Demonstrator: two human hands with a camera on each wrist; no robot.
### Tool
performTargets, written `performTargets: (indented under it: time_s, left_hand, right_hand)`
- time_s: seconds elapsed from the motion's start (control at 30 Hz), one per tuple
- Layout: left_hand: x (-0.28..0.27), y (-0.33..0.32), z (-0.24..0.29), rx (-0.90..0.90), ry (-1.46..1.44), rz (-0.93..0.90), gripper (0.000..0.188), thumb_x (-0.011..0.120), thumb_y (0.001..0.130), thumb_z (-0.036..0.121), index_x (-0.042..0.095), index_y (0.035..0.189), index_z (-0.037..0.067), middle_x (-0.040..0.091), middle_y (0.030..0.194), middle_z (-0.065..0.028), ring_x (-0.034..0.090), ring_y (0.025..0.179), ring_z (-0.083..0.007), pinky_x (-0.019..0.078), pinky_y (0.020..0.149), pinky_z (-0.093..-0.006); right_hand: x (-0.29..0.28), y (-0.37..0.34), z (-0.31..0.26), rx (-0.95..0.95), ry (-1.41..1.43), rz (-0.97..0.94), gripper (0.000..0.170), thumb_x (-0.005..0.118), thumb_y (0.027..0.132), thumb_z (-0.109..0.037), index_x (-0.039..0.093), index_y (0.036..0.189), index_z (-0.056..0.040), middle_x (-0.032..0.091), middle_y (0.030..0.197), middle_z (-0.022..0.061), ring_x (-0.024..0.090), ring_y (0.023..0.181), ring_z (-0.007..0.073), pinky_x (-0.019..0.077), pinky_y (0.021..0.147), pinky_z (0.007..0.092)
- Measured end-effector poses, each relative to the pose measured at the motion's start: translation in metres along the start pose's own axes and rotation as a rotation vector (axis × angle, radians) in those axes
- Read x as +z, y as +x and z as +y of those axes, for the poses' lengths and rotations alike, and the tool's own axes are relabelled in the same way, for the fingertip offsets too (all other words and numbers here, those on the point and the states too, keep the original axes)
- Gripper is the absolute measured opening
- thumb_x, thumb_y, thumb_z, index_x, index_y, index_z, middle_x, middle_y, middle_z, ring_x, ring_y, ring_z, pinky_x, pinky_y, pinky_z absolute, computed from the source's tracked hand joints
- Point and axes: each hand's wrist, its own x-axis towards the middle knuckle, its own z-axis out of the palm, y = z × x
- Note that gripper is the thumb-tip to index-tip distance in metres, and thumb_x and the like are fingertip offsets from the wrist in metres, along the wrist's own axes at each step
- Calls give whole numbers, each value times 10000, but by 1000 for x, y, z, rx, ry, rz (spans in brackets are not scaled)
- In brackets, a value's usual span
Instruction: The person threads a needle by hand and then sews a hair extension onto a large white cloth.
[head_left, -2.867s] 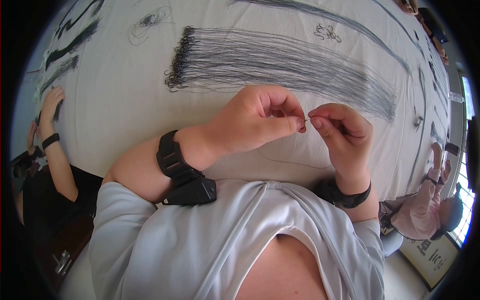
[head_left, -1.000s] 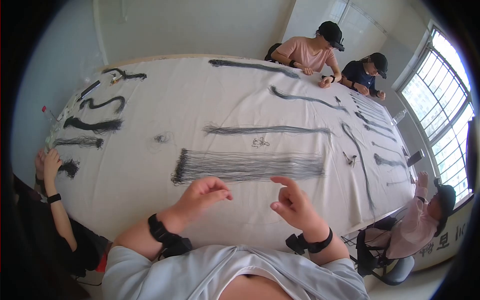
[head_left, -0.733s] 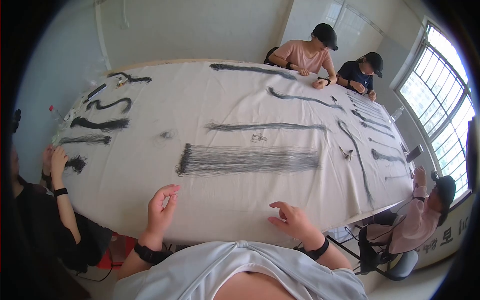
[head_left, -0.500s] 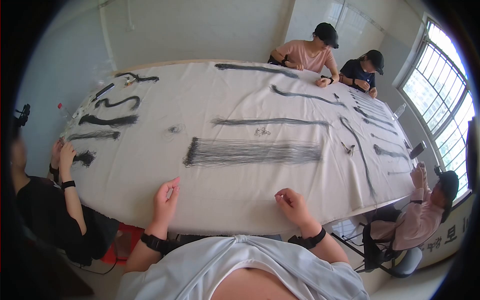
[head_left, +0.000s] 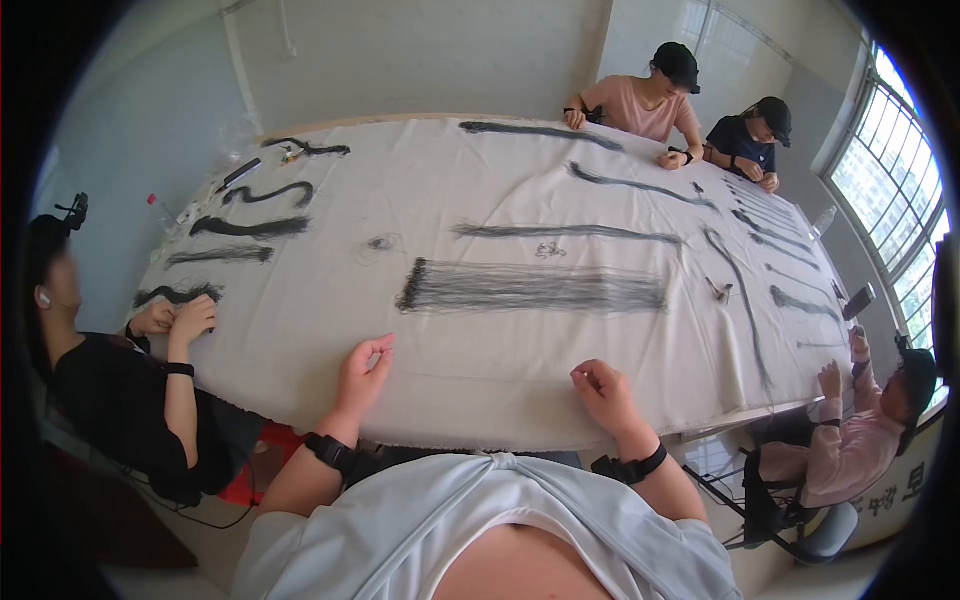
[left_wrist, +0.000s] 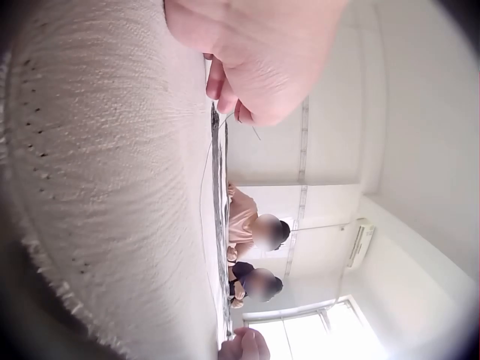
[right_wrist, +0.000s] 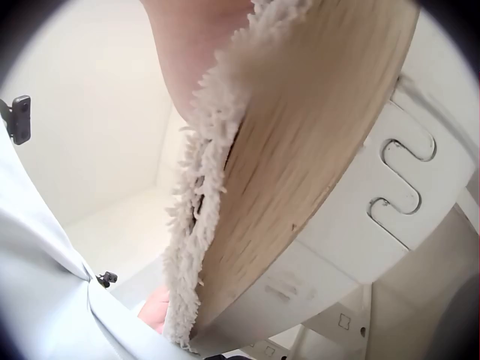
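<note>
Over the near side of the white cloth, my left hand (head_left: 365,372) pinches a thin line (left_wrist: 202,184) between thumb and fingers. A short end of it sticks out past the fingertips in the left wrist view. The line runs across toward my right hand (head_left: 605,392), which has its thumb and forefinger pinched together at the other side. Beyond both hands lies a wide bundle of grey lines (head_left: 540,288), with dark hooks (head_left: 411,287) gathered at its left end. In the right wrist view, the table edge and frayed cloth hide the right fingers.
A small pile of loose hooks (head_left: 550,250) lies behind the bundle, beside a tangle of line (head_left: 380,243). Several other dark bundles are spread over the cloth-covered table (head_left: 300,350). People sit at the left (head_left: 110,390), right (head_left: 850,440) and far side (head_left: 645,105).
My hands, earlier fingertip to fingertip, have moved apart to either side. The head view has lifted to show the whole table. The person at the left has brought both hands to the nearest dark bundle.
</note>
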Motion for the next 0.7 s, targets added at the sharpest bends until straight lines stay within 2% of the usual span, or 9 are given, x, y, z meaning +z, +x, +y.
performTargets:
  time_s: [0.33,0.5,0.57,0.7]
  left_hand:
    - [4,6,-1,23,50,-13,135,580,872,84,597,964,-14,645,1106,-137,603,1012,-184,451,890,-304]
    - [-2,-1,12,67,73,7,108,577,875,84,585,925,-11,644,1106,-144,605,1009,-192,454,889,-311]
    - [-6,-7,12,83,120,10,100,576,876,85,578,910,-9,642,1110,-148,605,1013,-198,454,891,-316]
    - [-10,-16,9,17,96,-1,90,577,877,80,572,903,-5,637,1119,-153,603,1021,-208,454,891,-320]
  right_hand:
    - [1,8,10,-1,97,17,150,602,878,-150,611,902,-2,571,616,95,517,532,139,423,514,269]
    - [-10,-20,-11,-15,38,-102,130,600,879,-127,606,892,2,551,604,93,498,509,125,409,489,263]
    - [-4,-25,-2,-64,89,-52,116,603,874,-111,603,891,4,546,605,89,496,505,121,407,485,258]
    - [-7,-30,-5,-45,117,-53,95,605,870,-85,597,892,7,551,614,79,505,515,113,415,493,245]
